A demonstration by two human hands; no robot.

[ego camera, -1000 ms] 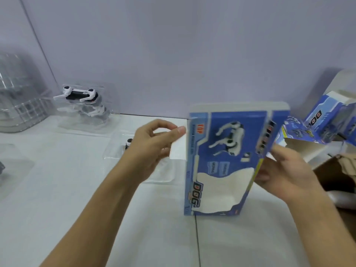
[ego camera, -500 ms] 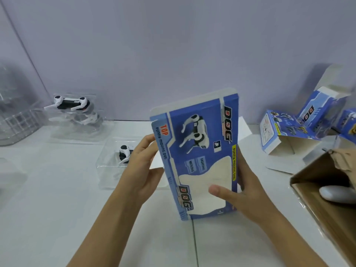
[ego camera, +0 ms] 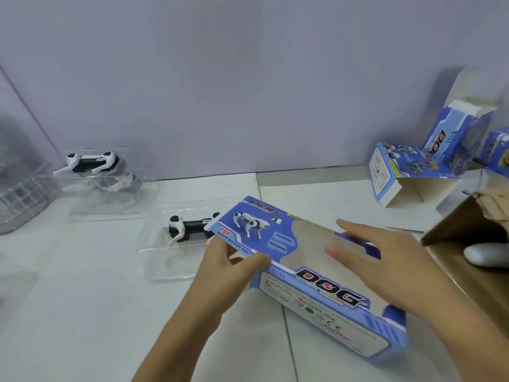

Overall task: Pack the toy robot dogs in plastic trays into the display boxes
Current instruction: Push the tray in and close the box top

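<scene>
Display box (ego camera: pixel 308 274): blue, lying window-up on the white bench (ego camera: pixel 82 312).
Left hand (ego camera: pixel 228 267): grips the box's near-left edge.
Right hand (ego camera: pixel 385 260): fingers straight, flat over the window.
Toy dog (ego camera: pixel 190 226): in clear tray (ego camera: pixel 159 260), just left of box.

Even, cool indoor light with soft shadows; overall softness, motion blur on the right hand (ego camera: pixel 391 260), wide-angle bending at edges.
</scene>
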